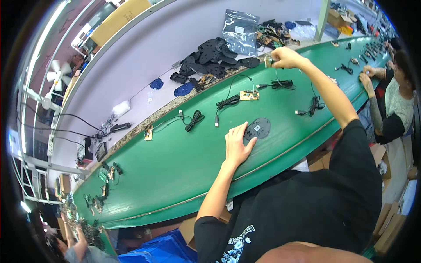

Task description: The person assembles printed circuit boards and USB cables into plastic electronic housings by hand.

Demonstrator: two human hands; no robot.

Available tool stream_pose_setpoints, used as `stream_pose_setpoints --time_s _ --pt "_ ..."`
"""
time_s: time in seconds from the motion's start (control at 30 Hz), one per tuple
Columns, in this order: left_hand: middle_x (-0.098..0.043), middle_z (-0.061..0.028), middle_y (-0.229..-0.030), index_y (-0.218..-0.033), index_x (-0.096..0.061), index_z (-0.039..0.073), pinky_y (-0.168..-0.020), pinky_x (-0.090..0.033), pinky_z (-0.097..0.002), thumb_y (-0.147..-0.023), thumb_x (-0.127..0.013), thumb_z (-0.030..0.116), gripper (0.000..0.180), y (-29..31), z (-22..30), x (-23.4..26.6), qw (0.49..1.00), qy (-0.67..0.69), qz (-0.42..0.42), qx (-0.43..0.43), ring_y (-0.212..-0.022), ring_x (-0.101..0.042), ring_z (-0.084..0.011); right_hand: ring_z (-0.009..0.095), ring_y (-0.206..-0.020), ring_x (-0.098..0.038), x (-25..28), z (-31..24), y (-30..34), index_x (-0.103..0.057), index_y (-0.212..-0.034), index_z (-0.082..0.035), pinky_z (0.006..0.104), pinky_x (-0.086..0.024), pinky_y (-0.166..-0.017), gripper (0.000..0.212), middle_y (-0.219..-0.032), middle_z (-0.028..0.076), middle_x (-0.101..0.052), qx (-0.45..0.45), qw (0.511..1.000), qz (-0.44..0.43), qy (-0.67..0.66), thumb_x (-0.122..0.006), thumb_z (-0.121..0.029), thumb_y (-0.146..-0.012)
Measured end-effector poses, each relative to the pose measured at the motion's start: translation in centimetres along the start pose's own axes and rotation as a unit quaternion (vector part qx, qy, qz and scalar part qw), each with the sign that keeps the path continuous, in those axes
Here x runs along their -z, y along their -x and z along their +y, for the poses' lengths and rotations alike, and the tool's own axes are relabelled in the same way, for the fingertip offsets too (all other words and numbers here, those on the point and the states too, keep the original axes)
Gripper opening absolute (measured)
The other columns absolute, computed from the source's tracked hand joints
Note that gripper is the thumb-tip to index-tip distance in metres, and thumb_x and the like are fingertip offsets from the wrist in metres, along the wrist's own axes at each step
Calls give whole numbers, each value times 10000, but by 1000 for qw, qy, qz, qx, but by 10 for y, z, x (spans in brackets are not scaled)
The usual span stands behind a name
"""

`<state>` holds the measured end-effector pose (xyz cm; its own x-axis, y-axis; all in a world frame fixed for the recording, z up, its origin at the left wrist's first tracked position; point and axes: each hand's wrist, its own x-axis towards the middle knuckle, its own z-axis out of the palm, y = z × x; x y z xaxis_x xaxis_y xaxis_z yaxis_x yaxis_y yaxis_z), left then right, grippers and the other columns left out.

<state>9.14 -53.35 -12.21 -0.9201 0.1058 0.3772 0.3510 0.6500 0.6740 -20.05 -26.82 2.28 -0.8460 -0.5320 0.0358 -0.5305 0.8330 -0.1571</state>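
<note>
Left hand (237,142): fingers and thumb spread, touching the left edge of a round black plate (262,128), not closed around it. Plate lies flat on the green surface (175,162), near side, in front of the person. Right hand (286,58): raised at the far edge, fingers closed on a small tan board (268,62); a thin cable hangs beneath. Between the hands, another tan circuit board (249,95) lies beside coiled black cable (228,102). Beyond: heaped black plastic parts (210,55).
</note>
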Motion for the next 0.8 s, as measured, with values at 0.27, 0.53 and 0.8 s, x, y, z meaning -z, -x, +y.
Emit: stream_pose_setpoints --time_s 0.27,0.53,0.8 --pt "-585 -189 -1287 -1333 -570 -8 -1040 -404 -442 -804 -782 174 598 -11 5 18 985 72 155 -29 -1215 -523 -350 138 -695 -642 193 -206 47 -530 -1316 6 285 -541 -565 484 -874 77 -667 -74 772 291 -561 -730 -57 -880" --pt "-600 -241 -1320 -1351 -534 -80 -1081 -398 -426 -914 -728 197 553 -116 126 167 811 35 540 -220 -1258 -555 -319 149 -725 -675 237 -331 108 -592 -1169 11 285 -569 -656 286 -842 103 -698 122 884 221 -393 -693 -135 -945" --pt "-619 -34 -795 -1019 -722 3 -603 -427 -257 -929 -704 144 168 -17 55 52 954 271 -125 -16 -675 -513 -90 87 -658 -513 -69 -118 230 -491 -828 -68 282 -427 -594 278 -703 6 -554 -103 862 66 -493 -750 -163 -855"
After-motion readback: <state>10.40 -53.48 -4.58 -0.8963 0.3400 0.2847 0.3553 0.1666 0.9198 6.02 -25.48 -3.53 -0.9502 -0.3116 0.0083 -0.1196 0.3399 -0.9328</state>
